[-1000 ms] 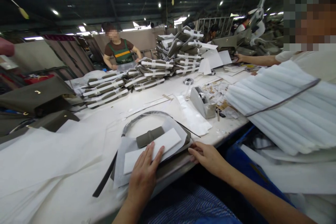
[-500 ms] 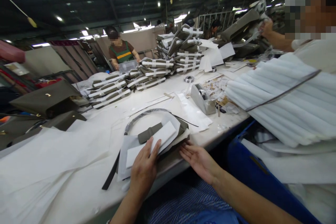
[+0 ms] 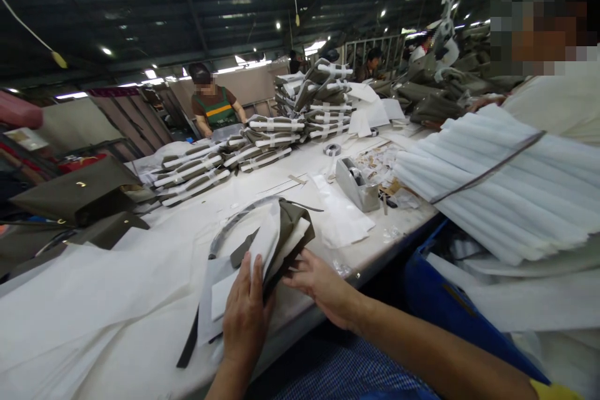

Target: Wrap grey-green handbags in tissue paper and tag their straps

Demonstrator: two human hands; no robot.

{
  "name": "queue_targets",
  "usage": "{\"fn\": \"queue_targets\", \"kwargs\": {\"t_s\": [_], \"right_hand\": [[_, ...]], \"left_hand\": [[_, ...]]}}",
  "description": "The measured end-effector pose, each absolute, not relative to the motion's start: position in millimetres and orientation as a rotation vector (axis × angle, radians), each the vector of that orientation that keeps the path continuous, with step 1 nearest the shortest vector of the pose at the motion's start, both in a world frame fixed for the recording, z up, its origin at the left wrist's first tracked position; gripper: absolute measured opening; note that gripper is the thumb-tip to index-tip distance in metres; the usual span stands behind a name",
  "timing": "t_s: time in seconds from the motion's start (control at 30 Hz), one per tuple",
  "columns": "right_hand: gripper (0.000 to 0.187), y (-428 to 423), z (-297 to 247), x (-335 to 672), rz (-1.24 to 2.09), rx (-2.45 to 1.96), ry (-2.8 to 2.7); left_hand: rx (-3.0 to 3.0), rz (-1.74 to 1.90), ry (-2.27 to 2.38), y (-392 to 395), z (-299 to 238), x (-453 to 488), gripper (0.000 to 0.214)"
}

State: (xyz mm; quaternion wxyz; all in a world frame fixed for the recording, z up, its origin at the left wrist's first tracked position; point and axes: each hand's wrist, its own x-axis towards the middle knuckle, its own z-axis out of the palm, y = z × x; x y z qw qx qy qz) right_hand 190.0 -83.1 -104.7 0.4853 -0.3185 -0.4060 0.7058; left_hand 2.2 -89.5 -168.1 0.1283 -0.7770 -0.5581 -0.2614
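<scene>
A single head-worn camera is looking forward and down across the desk (image 3: 244, 184), hanging close over the left grip (image 3: 244, 319) and right grip (image 3: 319, 284) at its near edge, and taking in a person (image 3: 213, 106) at the far end.

Clear to pass over bare tabletop (image 3: 307, 162) ahead, blocked right by dispenser (image 3: 357, 182) and foam stack (image 3: 506, 181), behind by bag piles (image 3: 210, 159), left by loose paper (image 3: 94, 287).

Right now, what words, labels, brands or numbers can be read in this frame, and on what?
No text is readable anywhere.
White paper insert under the left hand: blank.
Olive bag held by the right hand: no brand visible.
Tape dispenser: no legible label.
Far person's apron: orange stripe, no words.
</scene>
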Motion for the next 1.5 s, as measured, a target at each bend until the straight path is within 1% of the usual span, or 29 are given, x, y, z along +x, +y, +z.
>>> {"fn": "queue_targets", "kwargs": {"t_s": [0.07, 0.1, 0.13, 0.2, 0.23, 0.27, 0.3, 0.33, 0.4, 0.43, 0.57, 0.63, 0.77, 0.83, 0.9, 1.0, 1.07, 1.13, 1.17, 1.27, 1.33, 1.43, 1.5], "right_hand": [[0.041, -67.2, -116.9, 209.5, 1.541, -0.879, -1.344], [0.034, -56.9, -124.6, 224.0, 1.369, -0.953, -1.554], [0.03, -45.6, -132.8, 240.6, 1.09, -1.046, -1.752], [0.033, -22.5, -148.8, 274.8, 0.517, -1.234, -1.99], [0.039, -11.8, -155.9, 290.0, 0.322, -1.312, -2.069], [0.043, -2.2, -162.1, 302.5, 0.186, -1.374, -2.135], [0.043, 6.0, -167.3, 312.1, 0.105, -1.416, -2.194], [0.038, 13.0, -171.2, 318.5, 0.067, -1.437, -2.246], [0.018, 23.1, -174.7, 323.4, 0.05, -1.437, -2.307], [0.014, 26.4, -174.3, 322.9, 0.052, -1.429, -2.318], [0.018, 22.1, -162.4, 311.9, 0.058, -1.384, -2.295], [0.018, 4.8, -154.7, 304.0, 0.133, -1.31, -2.28], [0.02, -48.5, -141.9, 290.1, 0.487, -1.124, -2.435], [0.019, -66.5, -137.5, 286.7, 0.633, -1.108, -2.463], [0.026, -68.7, -137.2, 285.0, 0.622, -1.177, -2.373], [0.045, -47.6, -149.6, 280.8, 0.355, -1.36, -2.247], [0.062, -28.8, -163.7, 274.6, 0.21, -1.483, -2.256], [0.074, -13.4, -175.7, 265.7, 0.176, -1.469, -2.334], [0.075, -7.3, -179.3, 260.7, 0.195, -1.381, -2.396], [0.063, 8.1, -179.1, 246.5, 0.269, -0.996, -2.55], [0.051, 17.5, -174.4, 239.9, 0.304, -0.861, -2.56], [0.036, 24.6, -170.0, 238.4, 0.351, -0.819, -2.462], [0.032, 20.1, -169.9, 245.2, 0.413, -0.873, -2.296]], "left_hand": [[-2.26, -0.765, -1.652, -88.2, -168.0, -1.5, 0.079], [-2.257, -0.76, -1.67, -87.8, -167.9, -2.9, 0.08], [-2.246, -0.757, -1.687, -87.6, -167.8, -3.9, 0.08], [-2.222, -0.758, -1.711, -87.2, -168.5, -4.5, 0.081], [-2.216, -0.762, -1.714, -86.9, -169.3, -4.3, 0.081], [-2.211, -0.766, -1.713, -86.4, -170.5, -3.9, 0.081], [-2.201, -0.775, -1.708, -85.7, -171.8, -3.4, 0.08], [-2.185, -0.785, -1.703, -84.9, -173.3, -2.9, 0.08], [-2.141, -0.811, -1.689, -83.3, -175.6, -2.2, 0.078], [-2.122, -0.821, -1.683, -82.6, -176.1, -2.0, 0.077], [-2.118, -0.819, -1.664, -82.1, -173.5, -1.5, 0.077], [-2.117, -0.808, -1.668, -82.6, -171.6, -1.2, 0.076], [-2.114, -0.796, -1.674, -82.4, -172.7, -0.9, 0.076], [-2.107, -0.809, -1.675, -81.6, -174.8, -1.0, 0.075], [-2.109, -0.822, -1.674, -80.9, -176.8, -1.3, 0.075], [-2.109, -0.837, -1.677, -80.6, -178.5, -2.0, 0.075], [-2.095, -0.85, -1.677, -80.7, -179.1, -2.8, 0.075], [-2.086, -0.862, -1.67, -80.7, -179.7, -3.7, 0.075], [-2.083, -0.865, -1.669, -80.6, -180.1, -4.1, 0.075], [-2.085, -0.852, -1.666, -80.2, -181.2, -5.1, 0.075], [-2.097, -0.834, -1.654, -79.8, -182.1, -5.1, 0.074], [-2.103, -0.831, -1.621, -79.9, -183.0, -4.0, 0.072], [-2.104, -0.824, -1.603, -81.0, -183.4, -2.8, 0.072]]}}
